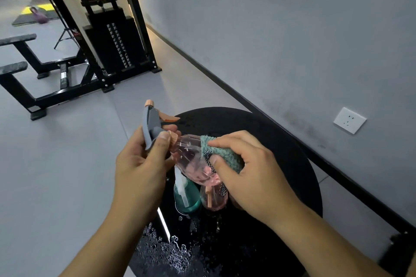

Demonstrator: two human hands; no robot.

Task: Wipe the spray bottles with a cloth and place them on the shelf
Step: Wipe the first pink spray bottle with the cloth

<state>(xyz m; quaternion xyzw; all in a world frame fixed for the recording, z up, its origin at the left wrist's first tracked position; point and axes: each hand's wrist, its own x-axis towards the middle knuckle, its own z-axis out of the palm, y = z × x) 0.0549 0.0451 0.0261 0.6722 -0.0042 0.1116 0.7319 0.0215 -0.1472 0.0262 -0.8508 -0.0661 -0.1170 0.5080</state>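
My left hand (144,164) grips the grey spray head and neck of a clear pink spray bottle (191,159), held tilted above a round black table (281,141). My right hand (247,171) holds a teal knitted cloth (221,153) wrapped against the bottle's body, thumb pressing from below. Beneath the held bottle, a teal spray bottle (186,198) and a second pink bottle (213,198) stand on the table, partly hidden by my hands.
The black table top shows white speckles near its front edge (166,249). A grey wall with a white socket (349,120) runs along the right. A black cable weight machine (112,40) and bench frames stand on the grey floor at the left.
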